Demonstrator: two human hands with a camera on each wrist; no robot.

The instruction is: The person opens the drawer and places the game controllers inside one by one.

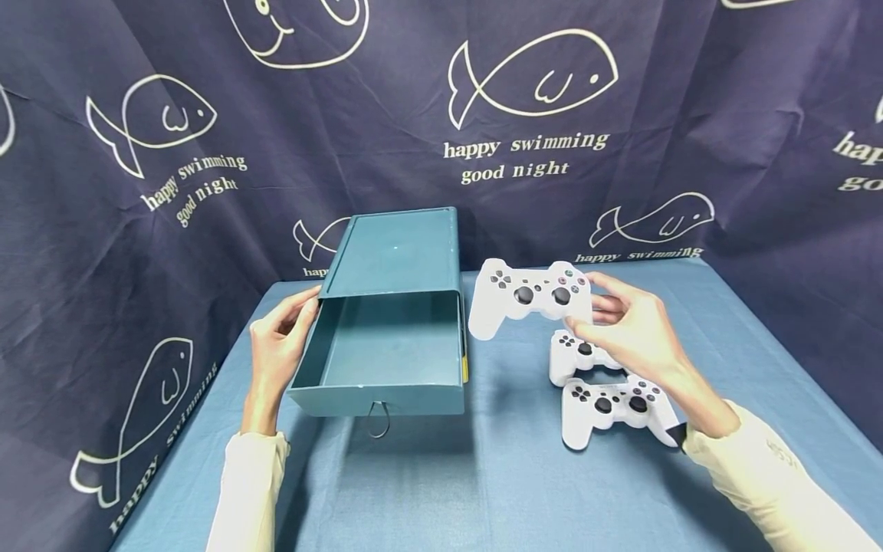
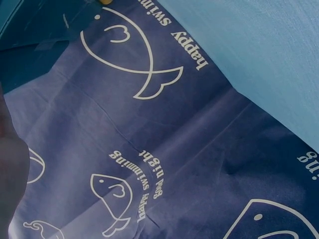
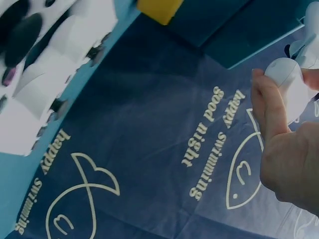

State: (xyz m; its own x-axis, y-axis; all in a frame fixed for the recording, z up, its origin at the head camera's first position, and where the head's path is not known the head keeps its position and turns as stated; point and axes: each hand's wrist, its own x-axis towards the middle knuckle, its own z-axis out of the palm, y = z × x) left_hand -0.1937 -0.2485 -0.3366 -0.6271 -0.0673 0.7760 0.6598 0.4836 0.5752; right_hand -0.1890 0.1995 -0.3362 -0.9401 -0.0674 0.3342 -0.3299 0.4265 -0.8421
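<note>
A teal storage box (image 1: 400, 253) stands at the middle left with its drawer (image 1: 375, 400) pulled out toward me; the drawer's inside is bare. My left hand (image 1: 277, 353) grips the box's left side near the front opening, thumb in front and fingertips partly hidden. To the right of the box, my right hand (image 1: 638, 330) holds a white game controller (image 1: 534, 282) up by its right grip, its buttons and sticks facing me. The right wrist view shows the fingers and thumb around the controller's rounded grip (image 3: 294, 92). Beneath that hand, two more white game controllers (image 1: 617, 418) lie on the table.
A wire pull (image 1: 378, 431) hangs from the drawer front. Something yellow (image 1: 465, 369) shows at the box's right side. The table wears a blue cloth (image 1: 524, 491). Dark blue fabric (image 1: 386, 138) with fish drawings hangs behind and at both sides.
</note>
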